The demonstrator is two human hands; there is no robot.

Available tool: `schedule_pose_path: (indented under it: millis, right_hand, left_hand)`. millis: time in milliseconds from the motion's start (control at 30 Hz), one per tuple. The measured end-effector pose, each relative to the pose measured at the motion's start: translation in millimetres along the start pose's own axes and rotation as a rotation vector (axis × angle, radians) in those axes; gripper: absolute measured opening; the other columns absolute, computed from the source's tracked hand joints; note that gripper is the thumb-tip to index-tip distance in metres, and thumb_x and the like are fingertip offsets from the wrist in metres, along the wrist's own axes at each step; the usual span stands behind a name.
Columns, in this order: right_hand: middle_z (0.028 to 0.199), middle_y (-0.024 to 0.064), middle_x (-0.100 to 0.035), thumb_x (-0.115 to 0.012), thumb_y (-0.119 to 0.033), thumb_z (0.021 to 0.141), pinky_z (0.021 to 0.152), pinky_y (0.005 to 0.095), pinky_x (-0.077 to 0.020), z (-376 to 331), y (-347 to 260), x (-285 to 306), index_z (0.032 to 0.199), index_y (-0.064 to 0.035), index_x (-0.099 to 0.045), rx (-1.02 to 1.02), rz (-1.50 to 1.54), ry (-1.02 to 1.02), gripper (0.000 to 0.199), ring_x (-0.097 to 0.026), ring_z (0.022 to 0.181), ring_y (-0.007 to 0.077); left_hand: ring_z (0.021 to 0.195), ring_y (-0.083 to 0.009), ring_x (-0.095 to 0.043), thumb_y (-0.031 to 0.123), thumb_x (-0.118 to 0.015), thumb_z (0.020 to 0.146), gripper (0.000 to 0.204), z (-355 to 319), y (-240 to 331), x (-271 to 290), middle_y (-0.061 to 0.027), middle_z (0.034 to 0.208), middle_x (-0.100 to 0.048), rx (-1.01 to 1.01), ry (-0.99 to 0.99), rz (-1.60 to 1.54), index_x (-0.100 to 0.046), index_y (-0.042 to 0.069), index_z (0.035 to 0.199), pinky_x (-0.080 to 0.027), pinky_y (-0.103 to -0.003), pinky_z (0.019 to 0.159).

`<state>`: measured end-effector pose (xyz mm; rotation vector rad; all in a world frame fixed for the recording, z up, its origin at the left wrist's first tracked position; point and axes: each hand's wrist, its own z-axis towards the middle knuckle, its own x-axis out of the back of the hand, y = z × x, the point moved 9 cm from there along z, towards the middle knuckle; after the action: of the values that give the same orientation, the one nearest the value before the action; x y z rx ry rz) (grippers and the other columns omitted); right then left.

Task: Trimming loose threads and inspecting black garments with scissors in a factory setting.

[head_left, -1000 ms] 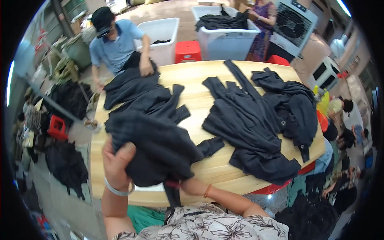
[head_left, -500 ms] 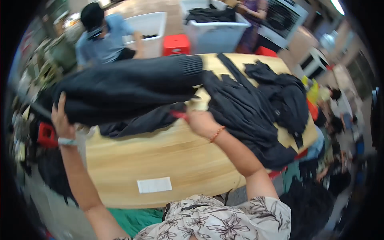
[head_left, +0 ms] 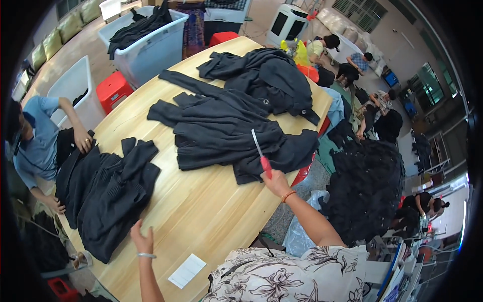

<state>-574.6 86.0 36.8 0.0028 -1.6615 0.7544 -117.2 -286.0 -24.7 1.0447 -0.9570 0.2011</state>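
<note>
Tabletop [head_left: 211, 216], cupped hand [head_left: 142, 238], hand [head_left: 276, 184] around tool [head_left: 265, 164]

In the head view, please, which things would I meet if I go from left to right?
Co-worker's light blue shirt, open left hand, white paper slip, red-handled bladed tool, right hand gripping it, clear plastic bag, heap of dark garments.

Pale wooden table [head_left: 196, 211], red stool [head_left: 111, 91] beside it; speckled grey floor [head_left: 279, 220]; barred window [head_left: 361, 14] at top.
</note>
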Motion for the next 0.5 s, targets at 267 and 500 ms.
schedule_pose_path:
  millis: [267,500]
  right_hand:
    - [0.077,0.0219,-0.068,-0.063,-0.025,0.089,0.069,0.0456,-0.0529,93,109,58,0.082,0.0,-0.067,-0.055,0.025,0.305,0.027,-0.067,0.075,0.0394]
    - [0.083,0.0262,-0.066,-0.063,-0.028,0.089,0.073,0.0522,-0.0508,166,156,56,0.095,-0.0001,-0.062,-0.122,-0.042,0.152,0.029,-0.064,0.081,0.0447]
  left_hand:
    - [0.116,-0.039,-0.05,0.015,-0.083,0.067,0.066,65,338,-166,-0.019,0.122,-0.054,-0.536,-0.245,-0.247,-0.054,0.005,0.125,-0.041,-0.046,0.099]
    - [0.139,-0.0364,-0.032,0.028,-0.085,0.065,0.099,114,465,-331,-0.0154,0.146,-0.04,-0.569,-0.438,0.08,-0.033,0.013,0.149,-0.019,-0.055,0.115]
